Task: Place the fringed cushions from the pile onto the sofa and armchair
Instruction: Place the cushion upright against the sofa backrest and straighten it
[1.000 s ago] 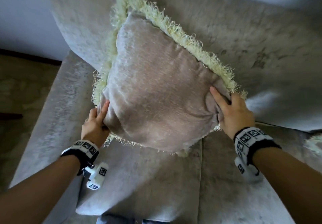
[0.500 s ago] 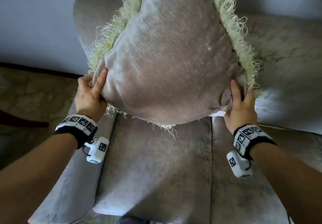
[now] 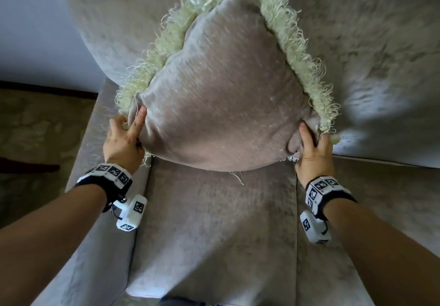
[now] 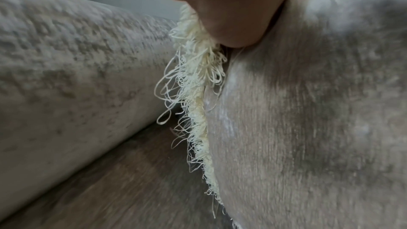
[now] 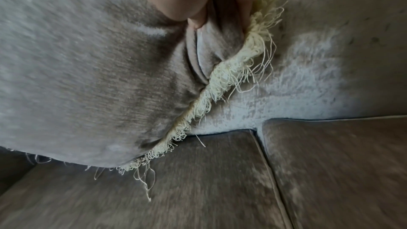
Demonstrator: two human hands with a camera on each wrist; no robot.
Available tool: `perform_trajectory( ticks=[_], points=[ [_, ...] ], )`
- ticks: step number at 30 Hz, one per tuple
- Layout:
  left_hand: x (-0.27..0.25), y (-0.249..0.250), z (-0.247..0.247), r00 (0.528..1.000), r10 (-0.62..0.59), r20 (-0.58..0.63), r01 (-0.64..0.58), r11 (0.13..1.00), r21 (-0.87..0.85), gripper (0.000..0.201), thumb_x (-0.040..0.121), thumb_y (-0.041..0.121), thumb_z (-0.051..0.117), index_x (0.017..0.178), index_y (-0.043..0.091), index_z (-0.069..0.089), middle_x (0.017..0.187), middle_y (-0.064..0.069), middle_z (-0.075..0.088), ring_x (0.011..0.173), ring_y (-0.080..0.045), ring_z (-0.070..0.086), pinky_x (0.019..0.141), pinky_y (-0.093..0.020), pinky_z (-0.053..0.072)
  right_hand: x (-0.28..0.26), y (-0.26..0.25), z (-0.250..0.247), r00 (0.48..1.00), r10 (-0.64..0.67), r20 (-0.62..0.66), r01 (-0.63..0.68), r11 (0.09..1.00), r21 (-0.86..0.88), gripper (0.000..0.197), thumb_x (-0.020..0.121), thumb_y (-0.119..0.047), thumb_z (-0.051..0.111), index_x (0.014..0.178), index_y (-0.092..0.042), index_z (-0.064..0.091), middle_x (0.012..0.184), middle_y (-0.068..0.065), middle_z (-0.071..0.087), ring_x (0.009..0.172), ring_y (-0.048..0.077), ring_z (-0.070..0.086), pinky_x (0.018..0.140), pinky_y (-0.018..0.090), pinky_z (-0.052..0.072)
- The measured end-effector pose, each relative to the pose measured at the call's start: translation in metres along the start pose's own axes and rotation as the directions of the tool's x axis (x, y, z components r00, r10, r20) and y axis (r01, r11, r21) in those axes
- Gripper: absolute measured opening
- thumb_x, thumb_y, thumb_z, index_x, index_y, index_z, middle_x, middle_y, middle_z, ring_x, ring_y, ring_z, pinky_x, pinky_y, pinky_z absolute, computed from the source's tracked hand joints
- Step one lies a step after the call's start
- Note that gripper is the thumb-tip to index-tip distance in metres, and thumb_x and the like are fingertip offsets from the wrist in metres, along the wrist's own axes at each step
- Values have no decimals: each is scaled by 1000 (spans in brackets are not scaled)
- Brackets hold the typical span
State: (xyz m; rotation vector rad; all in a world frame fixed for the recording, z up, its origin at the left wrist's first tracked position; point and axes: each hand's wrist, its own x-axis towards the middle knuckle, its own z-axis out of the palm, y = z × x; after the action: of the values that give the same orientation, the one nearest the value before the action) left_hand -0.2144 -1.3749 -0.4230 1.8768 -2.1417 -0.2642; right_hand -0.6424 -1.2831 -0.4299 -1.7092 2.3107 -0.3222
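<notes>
A taupe velvet cushion [image 3: 221, 96] with a pale yellow-green fringe [image 3: 295, 46] stands on one corner against the backrest of the grey sofa [image 3: 371, 50]. My left hand [image 3: 123, 136] grips its left corner, thumb on the front face. My right hand [image 3: 312, 148] pinches the right corner, bunching the fabric. The left wrist view shows the fringe [image 4: 196, 93] and cushion face [image 4: 308, 111] just above the seat. In the right wrist view, fingers [image 5: 198, 3] pinch a fold of the cushion [image 5: 92, 69] above the seat.
The sofa's left armrest [image 3: 90, 162] runs beside my left wrist. A seam [image 3: 296, 234] divides two seat cushions below my right wrist. Patterned carpet [image 3: 35, 139] lies to the left, a white wall [image 3: 35, 31] behind.
The cushion has come down from its raised position toward the seat and backrest, and both hands have stayed on its corners. The view has tilted lower over the seat.
</notes>
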Motion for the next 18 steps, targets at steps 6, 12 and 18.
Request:
perform_trajectory(
  ticks=[6,12,18],
  points=[
    [5,-10,-7,996,39,74,-42,998,36,95,70,-10,64,144,40,33,122,-30,41,90,-49,52,46,-47,45,0,1,-9,999,6,34,-5,1000,-21,113,65,8,75,148,-40,16,121,20,34,104,41,42,74,47,52],
    [0,-3,-22,997,-25,78,17,994,105,95,71,-4,63,147,41,27,135,-26,33,111,-50,41,67,-60,49,-13,-5,-34,996,34,87,-23,991,-128,109,63,2,77,147,-40,21,137,24,28,119,46,37,71,51,55],
    [-19,18,-57,998,-46,40,39,988,150,96,59,3,65,146,33,37,134,-22,39,114,-43,39,92,-59,38,-29,-37,-71,998,56,41,-50,991,-124,90,64,-3,74,142,-29,35,148,21,20,126,45,32,94,54,45]
  ],
)
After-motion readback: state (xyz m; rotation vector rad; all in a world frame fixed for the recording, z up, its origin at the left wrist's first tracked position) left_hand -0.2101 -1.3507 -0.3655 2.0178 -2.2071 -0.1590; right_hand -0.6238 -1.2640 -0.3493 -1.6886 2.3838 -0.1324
